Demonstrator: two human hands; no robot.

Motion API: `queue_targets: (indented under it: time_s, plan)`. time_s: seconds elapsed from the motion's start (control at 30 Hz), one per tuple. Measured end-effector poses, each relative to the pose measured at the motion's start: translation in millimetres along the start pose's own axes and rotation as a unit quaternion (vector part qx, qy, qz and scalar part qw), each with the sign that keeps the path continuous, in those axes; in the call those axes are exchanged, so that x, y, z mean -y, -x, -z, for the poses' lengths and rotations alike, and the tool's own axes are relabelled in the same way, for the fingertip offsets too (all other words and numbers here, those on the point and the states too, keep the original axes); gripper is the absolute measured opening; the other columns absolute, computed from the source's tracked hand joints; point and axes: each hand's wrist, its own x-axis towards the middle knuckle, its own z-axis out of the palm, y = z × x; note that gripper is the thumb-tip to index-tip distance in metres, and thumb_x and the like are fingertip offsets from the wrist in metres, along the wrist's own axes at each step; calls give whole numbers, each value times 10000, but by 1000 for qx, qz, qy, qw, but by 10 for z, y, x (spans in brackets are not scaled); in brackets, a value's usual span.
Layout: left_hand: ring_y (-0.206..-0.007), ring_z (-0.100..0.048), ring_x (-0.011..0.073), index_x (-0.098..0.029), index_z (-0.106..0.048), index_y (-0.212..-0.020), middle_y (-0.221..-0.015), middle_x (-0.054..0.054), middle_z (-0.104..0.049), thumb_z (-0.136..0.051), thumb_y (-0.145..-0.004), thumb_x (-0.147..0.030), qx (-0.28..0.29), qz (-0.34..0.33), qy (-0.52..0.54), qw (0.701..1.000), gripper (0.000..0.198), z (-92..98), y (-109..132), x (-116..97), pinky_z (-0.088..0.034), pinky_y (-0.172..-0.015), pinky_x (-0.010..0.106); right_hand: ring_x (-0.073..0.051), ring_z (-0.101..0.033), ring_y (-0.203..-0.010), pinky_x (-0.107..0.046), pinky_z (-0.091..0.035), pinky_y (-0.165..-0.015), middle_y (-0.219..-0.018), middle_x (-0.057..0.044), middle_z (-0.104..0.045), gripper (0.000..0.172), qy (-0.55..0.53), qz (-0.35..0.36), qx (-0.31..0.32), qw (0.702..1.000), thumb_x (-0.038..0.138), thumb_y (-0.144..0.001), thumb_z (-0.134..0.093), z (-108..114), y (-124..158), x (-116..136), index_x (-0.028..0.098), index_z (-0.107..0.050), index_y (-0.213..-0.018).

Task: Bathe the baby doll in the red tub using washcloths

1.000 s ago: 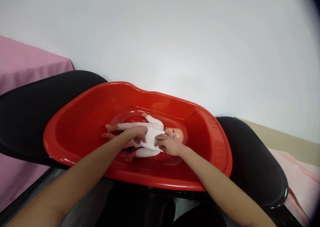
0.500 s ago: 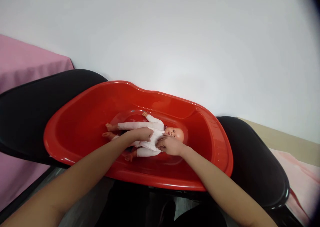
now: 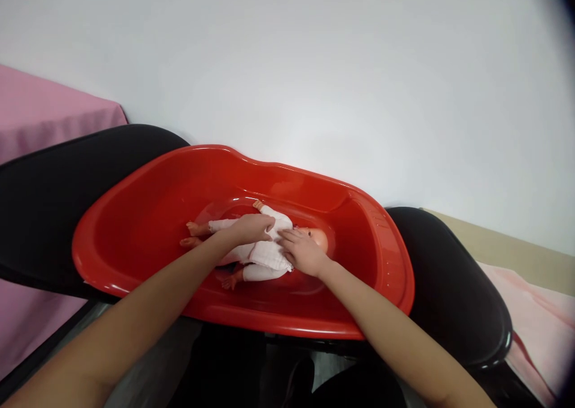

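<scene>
A baby doll in white clothes point(image 3: 265, 255) lies on its back in a red tub point(image 3: 390, 240), head to the right and bare feet to the left. My left hand point(image 3: 255, 227) is on the doll's chest, its fingers pinched at the white clothing. Against the upper chest and chin rests my right hand point(image 3: 302, 251), fingers spread on the cloth near the neck and hiding part of the doll's head. The doll's arms point outward, one toward the far wall of the tub and one toward the near rim.
Black stools or chair seats stand left point(image 3: 58, 198) and right point(image 3: 453, 288) of the tub. Pink cloth point(image 3: 58, 102) covers a surface at the far left; a pale pink cloth point(image 3: 534, 318) lies at the right. Behind is a white wall point(image 3: 287, 66).
My left hand has moved up slightly toward the far side of the doll's chest. My right hand's fingers have spread out and moved up over the neck area, covering more of the doll's head.
</scene>
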Motion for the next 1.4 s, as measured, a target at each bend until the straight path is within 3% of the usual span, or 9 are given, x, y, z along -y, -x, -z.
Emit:
queue_targets:
  time_s: [0.07,0.17,0.23,0.3,0.43,0.7,0.97,1.13,1.4]
  plan:
    - [-1246,-675,312,-174,-738,-1282,-1349,115,-730,-779,-871,-253,13,-61,-14,998,420,16,-8,-67,-506,-1100,374,-351,-412,-1635,-583,-295,-1365,-1711,-210,-501,516,30,-24,7,999,309,-1104,-611,-31,-2,3,101,-603,-1577]
    - [-1613,-390,358,-138,-498,-1645,-1755,188,-422,-909,-772,-268,50,-107,-28,993,973,-123,68,-121,-332,-1300,395,-381,-350,-1670,-620,-240,-1380,-1725,-278,-443,675,58,-35,37,997,413,-1105,-621,-117,8,10,23,-500,-1642]
    - [-1700,-225,380,-130,-324,-1751,-1836,224,-251,-954,-734,-323,100,-97,-49,989,1212,-274,101,-98,-229,-1357,457,-386,-309,-1688,-653,-218,-1376,-1735,-284,-416,743,73,-40,61,995,470,-1100,-621,-187,24,22,35,-451,-1678]
    - [-1715,-167,406,-145,-263,-1778,-1846,242,-194,-965,-731,-412,125,-81,-79,986,1289,-414,101,-47,-190,-1363,538,-398,-256,-1706,-681,-194,-1374,-1764,-273,-363,806,86,-47,82,992,517,-1089,-625,-252,39,34,48,-407,-1707]
    - [-1718,-108,454,-174,-216,-1806,-1845,263,-150,-968,-742,-516,118,-55,-109,986,1347,-573,60,39,-126,-1348,657,-418,-194,-1719,-722,-131,-1374,-1797,-268,-262,857,120,-60,89,987,553,-1079,-619,-348,41,36,26,-387,-1714]
    - [-1702,-112,500,-138,-261,-1793,-1839,258,-182,-991,-714,-486,86,-66,-110,988,1348,-690,32,113,-72,-1347,664,-427,-192,-1718,-729,-98,-1377,-1800,-274,-233,851,147,-81,88,982,552,-1069,-624,-420,11,10,25,-414,-1704]
    - [-1710,-97,477,-107,-215,-1802,-1847,250,-124,-968,-775,-508,82,-80,-144,983,1335,-772,42,166,-87,-1341,692,-413,-164,-1726,-707,-52,-1387,-1796,-291,-198,911,156,-92,117,976,561,-1063,-632,-380,-18,39,-36,-377,-1703]
    - [-1725,-44,447,-123,-201,-1808,-1849,254,-77,-936,-785,-617,86,-80,-169,979,1352,-875,28,231,-79,-1324,738,-401,-195,-1722,-720,-82,-1380,-1797,-265,-237,828,143,-92,120,978,535,-1085,-586,-359,-21,43,23,-406,-1710]
    - [-1702,-177,423,-134,-296,-1769,-1845,216,-203,-922,-832,-511,41,-103,-132,985,1188,-813,42,269,-103,-1346,666,-394,-187,-1725,-708,-64,-1383,-1804,-257,-241,856,132,-112,139,975,569,-1082,-589,-274,-43,67,45,-381,-1726]
